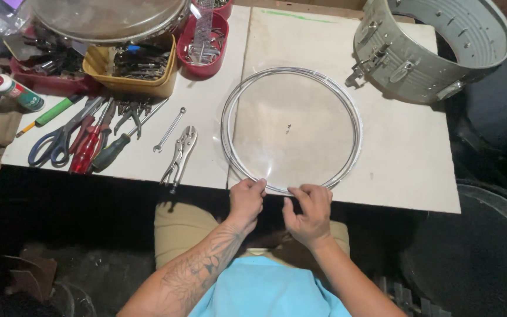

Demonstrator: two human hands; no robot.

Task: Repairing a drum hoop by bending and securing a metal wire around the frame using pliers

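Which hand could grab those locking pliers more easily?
Probably the left hand: the pliers lie just left of it, while the right hand sits farther off. Both hands pinch the hoop's near edge.

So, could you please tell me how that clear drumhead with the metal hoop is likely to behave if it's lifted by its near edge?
The clear drumhead looks thin, so it is probably light. Its metal rim should keep it fairly stiff, though the film may flex. Both hands, left hand and right hand, pinch the near rim at the table edge; lying flat, it seems unlikely to roll.
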